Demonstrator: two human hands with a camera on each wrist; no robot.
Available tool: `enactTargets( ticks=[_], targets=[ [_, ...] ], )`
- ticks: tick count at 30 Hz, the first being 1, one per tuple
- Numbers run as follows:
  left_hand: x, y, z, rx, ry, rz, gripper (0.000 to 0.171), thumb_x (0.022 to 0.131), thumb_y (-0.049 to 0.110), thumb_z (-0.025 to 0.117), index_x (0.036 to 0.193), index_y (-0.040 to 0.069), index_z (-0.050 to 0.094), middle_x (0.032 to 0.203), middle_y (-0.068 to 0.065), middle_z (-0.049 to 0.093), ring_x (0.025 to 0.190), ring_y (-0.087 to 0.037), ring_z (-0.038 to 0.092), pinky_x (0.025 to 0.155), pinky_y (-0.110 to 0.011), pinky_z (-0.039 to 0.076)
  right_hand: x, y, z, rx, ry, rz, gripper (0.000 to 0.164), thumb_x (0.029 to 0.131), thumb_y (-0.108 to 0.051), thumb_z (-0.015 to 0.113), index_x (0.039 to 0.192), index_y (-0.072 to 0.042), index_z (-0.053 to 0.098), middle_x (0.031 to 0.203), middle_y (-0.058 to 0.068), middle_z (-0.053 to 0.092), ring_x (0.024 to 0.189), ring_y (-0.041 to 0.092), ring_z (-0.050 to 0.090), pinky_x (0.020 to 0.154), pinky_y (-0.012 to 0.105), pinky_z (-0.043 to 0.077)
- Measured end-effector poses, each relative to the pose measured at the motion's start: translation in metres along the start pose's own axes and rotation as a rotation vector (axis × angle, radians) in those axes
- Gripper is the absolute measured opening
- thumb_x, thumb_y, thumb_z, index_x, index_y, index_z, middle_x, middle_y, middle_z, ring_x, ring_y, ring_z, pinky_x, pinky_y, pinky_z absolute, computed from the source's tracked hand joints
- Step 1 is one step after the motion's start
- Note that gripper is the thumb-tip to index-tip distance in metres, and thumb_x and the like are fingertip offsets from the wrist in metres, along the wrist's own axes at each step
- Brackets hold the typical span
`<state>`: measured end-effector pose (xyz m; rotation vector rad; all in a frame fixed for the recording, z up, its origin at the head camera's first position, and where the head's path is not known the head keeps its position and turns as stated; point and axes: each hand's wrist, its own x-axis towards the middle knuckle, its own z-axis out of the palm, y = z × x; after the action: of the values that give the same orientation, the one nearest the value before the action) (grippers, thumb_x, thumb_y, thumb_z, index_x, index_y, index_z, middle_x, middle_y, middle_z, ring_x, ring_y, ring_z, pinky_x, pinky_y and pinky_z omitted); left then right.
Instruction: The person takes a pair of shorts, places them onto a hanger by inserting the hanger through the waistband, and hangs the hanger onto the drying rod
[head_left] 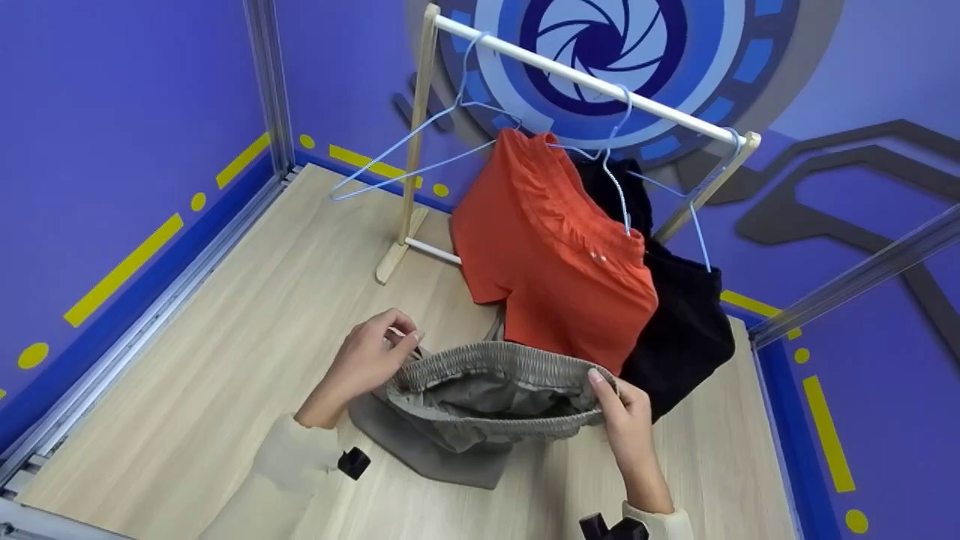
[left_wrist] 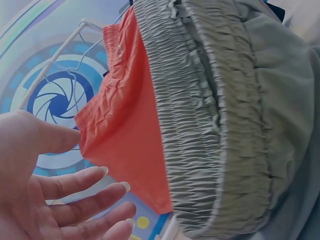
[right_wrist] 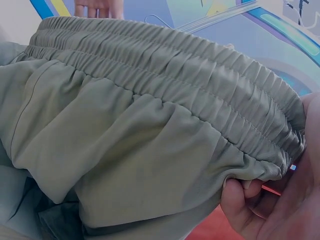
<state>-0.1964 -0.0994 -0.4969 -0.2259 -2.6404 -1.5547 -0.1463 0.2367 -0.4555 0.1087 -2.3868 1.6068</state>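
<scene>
Grey-green shorts (head_left: pixel 480 427) hang over the table with their elastic waistband spread and its opening facing up. My right hand (head_left: pixel 630 420) pinches the right end of that waistband, thumb on the near side; the right wrist view shows the fingers (right_wrist: pixel 235 205) curled against the gathered fabric (right_wrist: pixel 150 140). Beside the waistband's left end is my left hand (head_left: pixel 375 352). In the left wrist view its fingers (left_wrist: pixel 75 207) are spread and loosely bent, apart from the shorts (left_wrist: pixel 240 120), with nothing between them.
Behind the shorts stands a wooden clothes rack (head_left: pixel 570 75). On it hang a bare blue hanger (head_left: pixel 420 142), orange shorts (head_left: pixel 547 247) on a second hanger, and a black garment (head_left: pixel 682 322) on a third at the right. Blue walls (head_left: pixel 135 97) enclose the wooden tabletop (head_left: pixel 187 360).
</scene>
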Motion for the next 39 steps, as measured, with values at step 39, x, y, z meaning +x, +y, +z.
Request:
enactTargets(
  ticks=[39],
  targets=[
    [0.046,0.046,-0.076,0.062,0.282,0.211,0.024,0.089,0.03,0.057,0.103,0.011,0.059,0.101,-0.002,0.058,0.096,-0.018,0.052,0.077,-0.038,0.042,0.002,0.021,-0.004,0.001,0.013,0.038,0.041,0.089,-0.014,0.057,0.055,-0.005,0.037,0.054,-0.008,0.033,0.051,0.003,0.032,0.048,0.027,0.033]
  ],
)
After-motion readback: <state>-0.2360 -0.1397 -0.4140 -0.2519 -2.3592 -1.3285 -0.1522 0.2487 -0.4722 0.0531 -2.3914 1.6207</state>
